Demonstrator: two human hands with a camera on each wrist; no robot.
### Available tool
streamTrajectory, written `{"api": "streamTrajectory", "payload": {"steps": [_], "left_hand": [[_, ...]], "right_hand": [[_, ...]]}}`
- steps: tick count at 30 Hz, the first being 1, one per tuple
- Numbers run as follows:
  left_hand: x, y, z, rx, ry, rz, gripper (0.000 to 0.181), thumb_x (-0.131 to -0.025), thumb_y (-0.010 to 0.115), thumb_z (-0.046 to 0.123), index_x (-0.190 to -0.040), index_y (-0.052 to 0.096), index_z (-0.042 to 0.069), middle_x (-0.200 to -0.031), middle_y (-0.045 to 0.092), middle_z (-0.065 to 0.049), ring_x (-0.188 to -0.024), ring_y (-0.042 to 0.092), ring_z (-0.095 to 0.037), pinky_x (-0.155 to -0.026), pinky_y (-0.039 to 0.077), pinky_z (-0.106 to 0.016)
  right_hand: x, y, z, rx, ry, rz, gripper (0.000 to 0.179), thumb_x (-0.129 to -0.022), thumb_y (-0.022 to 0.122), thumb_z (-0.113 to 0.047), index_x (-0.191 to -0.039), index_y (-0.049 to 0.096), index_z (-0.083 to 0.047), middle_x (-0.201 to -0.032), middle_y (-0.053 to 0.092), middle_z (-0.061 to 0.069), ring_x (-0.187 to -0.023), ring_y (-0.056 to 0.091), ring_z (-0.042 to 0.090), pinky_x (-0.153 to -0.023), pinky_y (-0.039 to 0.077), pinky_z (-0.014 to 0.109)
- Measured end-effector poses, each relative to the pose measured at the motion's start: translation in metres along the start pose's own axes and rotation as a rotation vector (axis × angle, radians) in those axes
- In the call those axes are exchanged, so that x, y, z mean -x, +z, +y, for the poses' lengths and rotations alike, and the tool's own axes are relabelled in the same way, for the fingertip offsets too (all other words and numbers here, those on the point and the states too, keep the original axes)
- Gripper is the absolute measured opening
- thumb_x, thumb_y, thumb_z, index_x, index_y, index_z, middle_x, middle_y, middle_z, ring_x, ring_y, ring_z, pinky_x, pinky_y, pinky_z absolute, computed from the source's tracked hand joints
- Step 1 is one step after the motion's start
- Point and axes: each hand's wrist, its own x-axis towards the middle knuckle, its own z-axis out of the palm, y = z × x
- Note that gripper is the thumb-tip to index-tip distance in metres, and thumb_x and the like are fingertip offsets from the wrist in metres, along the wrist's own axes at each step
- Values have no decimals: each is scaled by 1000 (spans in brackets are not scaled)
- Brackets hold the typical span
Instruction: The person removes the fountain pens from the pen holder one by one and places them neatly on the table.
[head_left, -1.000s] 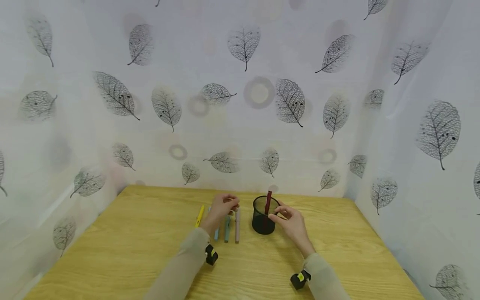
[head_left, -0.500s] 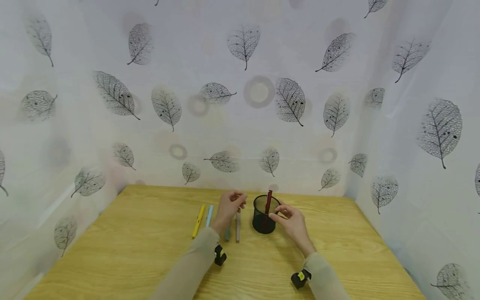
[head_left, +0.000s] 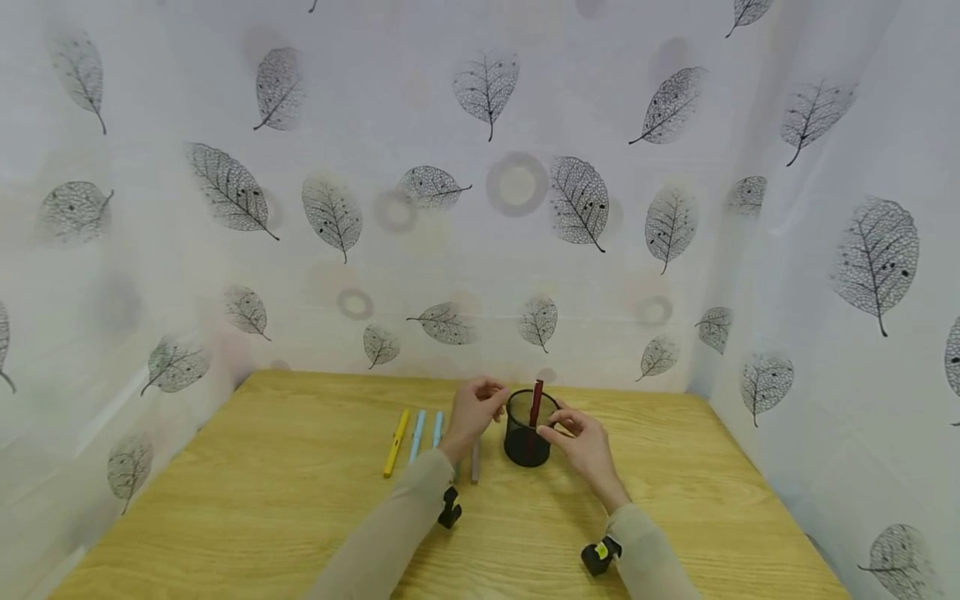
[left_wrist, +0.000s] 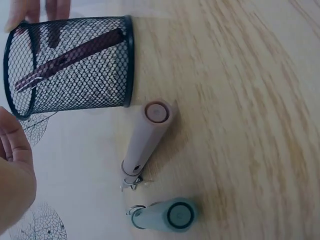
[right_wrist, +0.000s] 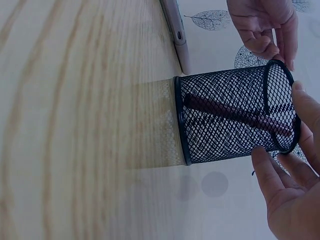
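A black mesh pen holder stands upright on the table with a dark red pen leaning inside it. My right hand holds the holder at its right side, thumb and fingers about the rim; the right wrist view shows the fingertips on the mesh. On the other side, my left hand has its loosely bent fingertips right at the rim, with nothing in its grasp. Below the left hand, a mauve pen and a grey-green pen lie side by side; the forearm hides the green one from the head view.
Left of the left hand, a yellow pen and two light blue pens lie in a row on the wooden table. A pale curtain printed with leaves hangs behind the table and along both sides.
My left hand has moved right, from above the pens to the rim of the holder, uncovering the yellow and light blue pens. My right hand and the holder have stayed in place.
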Motion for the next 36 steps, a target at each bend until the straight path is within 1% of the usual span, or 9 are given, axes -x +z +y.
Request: {"api": "streamTrajectory", "payload": {"steps": [4,7,11,14,17,23,25,30,36], "left_hand": [[-3,4,-3,-23,40,-6,14,-92,69,12,-97,70,-1,-87,69,-23,-71,63,-39,-56,55,-29],[-7,7,-6,-21,56,-16,17,-91,70,15,-101,72,1,-93,71,-21,-82,65,-46,-62,59,-31],[-11,9,-4,-50,68,-45,23,-91,71,17,-110,72,5,-101,72,-15,-87,69,-38,-69,60,-31],[-10,11,1,-110,97,-66,26,-91,71,14,-115,71,5,-107,72,-15,-93,69,-31,-71,59,-28],[-9,14,7,-170,134,-91,28,-91,69,11,-118,69,4,-112,70,-17,-99,68,-28,-74,60,-28],[-12,21,14,-320,178,-151,30,-93,68,11,-122,67,7,-118,68,-14,-103,66,-24,-82,58,-29],[-14,24,13,-355,177,-167,29,-93,67,10,-122,67,9,-119,68,-12,-103,66,-22,-84,57,-28],[-22,28,10,-388,148,-197,29,-92,69,13,-122,68,12,-121,67,-10,-104,65,-21,-82,57,-28],[-30,29,11,-432,75,-250,34,-92,69,17,-126,65,14,-125,64,-13,-107,64,-24,-82,57,-35]], "right_hand": [[0,1,0,4,18,-5,29,-81,81,-13,-99,68,4,-143,53,17,-126,55,38,-96,54,40],[0,1,1,-1,39,-13,32,-81,81,-15,-102,67,5,-145,52,15,-128,54,36,-97,53,40],[1,0,2,23,42,-10,33,-81,81,-20,-102,68,1,-145,52,13,-128,55,36,-98,52,45],[2,-1,2,44,44,-8,30,-81,81,-22,-100,69,-3,-144,52,12,-127,55,35,-100,51,48],[2,-1,-1,39,51,-17,27,-82,80,-20,-101,69,-3,-145,52,13,-128,54,35,-103,48,49],[13,-4,-28,49,44,-37,20,-85,76,-11,-99,68,1,-144,50,20,-128,53,40,-102,48,52],[17,-5,-37,63,45,-42,19,-86,75,-10,-100,68,2,-144,49,21,-128,52,41,-102,48,52],[18,-4,-39,61,50,-40,19,-86,75,-11,-100,68,1,-145,49,20,-128,52,40,-102,49,51],[4,-2,-9,19,37,-29,30,-83,80,-17,-103,67,2,-146,50,16,-129,53,37,-98,53,42]]}}
